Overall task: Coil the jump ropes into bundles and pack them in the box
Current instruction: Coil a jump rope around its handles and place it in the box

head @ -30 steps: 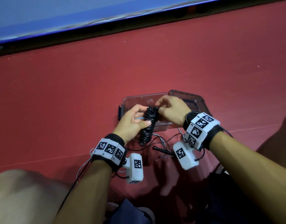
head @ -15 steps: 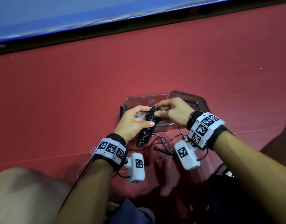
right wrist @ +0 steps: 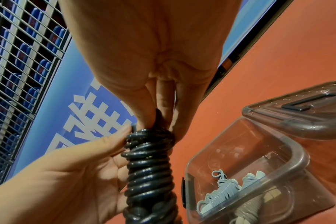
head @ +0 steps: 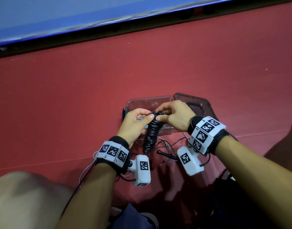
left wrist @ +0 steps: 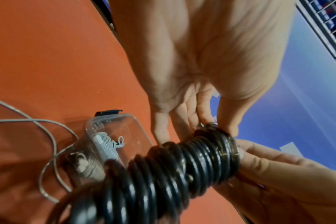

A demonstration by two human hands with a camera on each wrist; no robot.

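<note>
- Left hand (head: 133,128) grips the black coiled jump rope (head: 152,134) along its side, thumb across the coils.
- Right hand (head: 173,115) pinches the bundle's top end.
- Bundle held above the near edge of the clear box (head: 148,100), which contains a grey coiled rope (right wrist: 217,197).
- Lid (head: 196,104) lies beside the box.

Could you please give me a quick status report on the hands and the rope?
Left hand and right hand both grip the black rope bundle, above the open box. Grey bundle already inside. Loose ropes on floor; nothing blocking.
</note>
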